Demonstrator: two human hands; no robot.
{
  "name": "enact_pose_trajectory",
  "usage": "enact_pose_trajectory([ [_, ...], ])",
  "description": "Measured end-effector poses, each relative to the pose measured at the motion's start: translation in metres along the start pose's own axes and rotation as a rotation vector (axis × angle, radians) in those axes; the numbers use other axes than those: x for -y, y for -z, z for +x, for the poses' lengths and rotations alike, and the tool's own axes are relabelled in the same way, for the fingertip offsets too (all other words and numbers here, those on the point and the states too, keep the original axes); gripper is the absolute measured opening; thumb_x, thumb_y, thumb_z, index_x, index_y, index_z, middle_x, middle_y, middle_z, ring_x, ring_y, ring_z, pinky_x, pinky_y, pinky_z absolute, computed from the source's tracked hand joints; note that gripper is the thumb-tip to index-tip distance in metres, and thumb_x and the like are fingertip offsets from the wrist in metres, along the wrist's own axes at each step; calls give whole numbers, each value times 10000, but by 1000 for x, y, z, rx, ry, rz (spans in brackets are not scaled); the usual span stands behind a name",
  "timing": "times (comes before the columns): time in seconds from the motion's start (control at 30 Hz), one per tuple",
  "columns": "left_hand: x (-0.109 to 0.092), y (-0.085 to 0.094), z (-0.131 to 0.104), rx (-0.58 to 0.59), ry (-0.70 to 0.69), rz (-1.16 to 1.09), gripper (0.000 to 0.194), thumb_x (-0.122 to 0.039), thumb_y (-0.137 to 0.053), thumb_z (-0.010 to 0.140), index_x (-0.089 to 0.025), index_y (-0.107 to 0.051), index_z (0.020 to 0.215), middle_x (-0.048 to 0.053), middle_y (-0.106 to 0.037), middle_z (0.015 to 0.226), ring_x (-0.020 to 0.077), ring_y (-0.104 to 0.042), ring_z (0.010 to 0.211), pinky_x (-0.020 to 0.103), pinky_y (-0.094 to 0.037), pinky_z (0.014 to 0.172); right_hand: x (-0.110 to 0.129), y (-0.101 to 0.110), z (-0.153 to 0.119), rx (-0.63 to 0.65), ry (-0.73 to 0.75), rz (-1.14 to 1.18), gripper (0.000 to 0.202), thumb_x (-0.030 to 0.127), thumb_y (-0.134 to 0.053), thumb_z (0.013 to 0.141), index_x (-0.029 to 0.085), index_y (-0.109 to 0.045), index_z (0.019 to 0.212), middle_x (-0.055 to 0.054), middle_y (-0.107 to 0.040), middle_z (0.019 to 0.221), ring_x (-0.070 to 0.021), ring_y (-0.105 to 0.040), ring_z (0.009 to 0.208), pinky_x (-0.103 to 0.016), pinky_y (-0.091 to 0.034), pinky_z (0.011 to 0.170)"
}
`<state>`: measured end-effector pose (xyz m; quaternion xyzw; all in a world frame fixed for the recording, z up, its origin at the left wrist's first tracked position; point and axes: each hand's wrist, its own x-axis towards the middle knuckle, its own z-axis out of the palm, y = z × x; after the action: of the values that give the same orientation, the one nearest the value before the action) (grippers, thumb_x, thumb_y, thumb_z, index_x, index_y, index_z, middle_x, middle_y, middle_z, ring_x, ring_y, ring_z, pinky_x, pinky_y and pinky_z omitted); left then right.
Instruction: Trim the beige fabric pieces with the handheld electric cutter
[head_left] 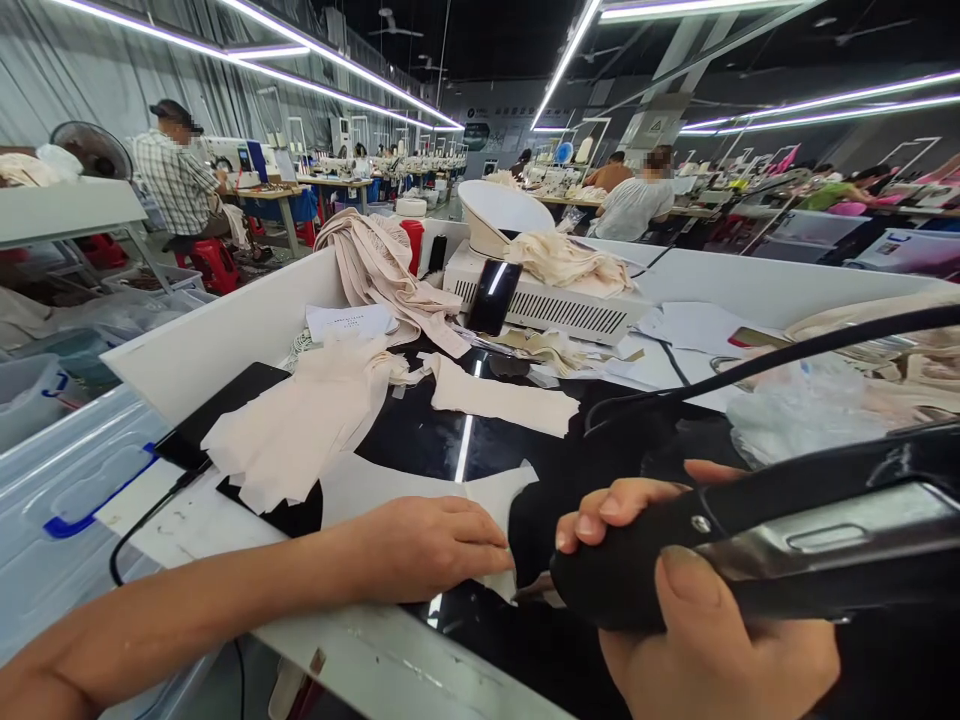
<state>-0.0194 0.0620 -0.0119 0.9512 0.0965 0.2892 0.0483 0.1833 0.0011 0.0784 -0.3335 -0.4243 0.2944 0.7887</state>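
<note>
Cream cloth (495, 488) is best held flat under the left hand (439, 542) (pinch unclear), while the black tool (802, 540) is clasped by the right hand (724, 640).

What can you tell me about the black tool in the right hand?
The tool has a bulky, matte black body with a rounded nose, perhaps plastic. Along its near side runs a shiny, metal-looking strip with an oblong recess; a small screw sits near its front. The right hand grips it, thumb on the near side, fingertips showing beyond. It lies nearly level, nose toward the pale cloth, its rear running out of the picture.
</note>
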Motion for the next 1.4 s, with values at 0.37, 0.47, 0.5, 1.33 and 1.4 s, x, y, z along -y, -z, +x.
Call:
enact_pose_trajectory([
  [0.37, -26, 45, -2, 257, 6, -298, 343, 3, -764, 1148, -164, -909, 1411, 57, -969, 1354, 217, -930, 1180, 270, -722, 1045, 13, 31, 41, -142, 42, -74, 433, 392, -1133, 791, 367, -896, 1152, 47, -783, 782, -263, -741, 629, -410, -688, 511],
  [0.47, -27, 43, 8, 186, -21, -202, 286, -20, -757, 1185, -138, -880, 1414, 76, -960, 1340, 226, -919, 1162, 298, -719, 1048, 2, 31, 48, -160, 116, -68, 469, 416, -1145, 792, 344, -869, 1164, 63, -779, 769, -238, -728, 588, -373, -666, 483],
  [0.5, -26, 40, 13, 166, -26, -154, 240, -44, -752, 1209, -133, -872, 1397, 81, -955, 1305, 231, -912, 1145, 311, -720, 1049, -1, 31, 48, -148, 114, -68, 486, 426, -1153, 794, 334, -862, 1172, 60, -792, 777, -233, -733, 589, -364, -669, 487],
  [1.33, -20, -1, 36, 134, -46, 268, 127, -198, -746, 1288, -190, -805, 1175, 14, -724, 1004, 204, -744, 930, 373, -686, 1192, -1, 37, 34, 12, 99, -58, 497, 573, -1147, 902, 314, -860, 1214, 44, -773, 799, -215, -733, 567, -320, -637, 451],
  [1.4, -20, -1, 35, 147, -33, 272, 73, -183, -758, 1276, -190, -805, 1221, 12, -745, 1035, 204, -758, 952, 383, -674, 1241, 0, 39, 34, 7, 98, -55, 496, 566, -1155, 894, 316, -866, 1209, 43, -777, 792, -217, -733, 561, -326, -642, 445],
])
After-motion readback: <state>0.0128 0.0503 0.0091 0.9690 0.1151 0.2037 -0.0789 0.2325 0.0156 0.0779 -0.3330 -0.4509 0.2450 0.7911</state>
